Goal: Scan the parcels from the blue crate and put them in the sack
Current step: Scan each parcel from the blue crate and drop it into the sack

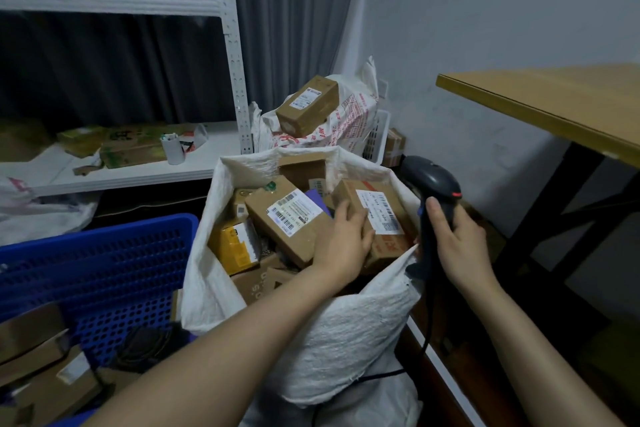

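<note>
Head camera looks down into a white woven plastic sack standing open mid-frame, nearly full of cardboard boxes. The left hand reaches over the near rim and grips a small brown cardboard parcel with a white barcode label, fingers curled over its nine o'clock edge. The parcel lies label up at the two o'clock side of the sack mouth, on top of the other boxes. The right hand is wrapped round the handle of a black handheld barcode scanner, just outside the rim at three o'clock of the parcel, with its head not aimed at the label. A blue perforated plastic crate sits at eight o'clock of the sack, with more brown boxes inside.

The step looks like setting this parcel down; whether it has been scanned I cannot tell. To do it well, settle it flat into a gap, since the heap is close to the rim and a box could slide off, and let go only once it rests steadily. Hold the scanner cable clear of the sack edge, then reach toward eight o'clock for the next box
</note>
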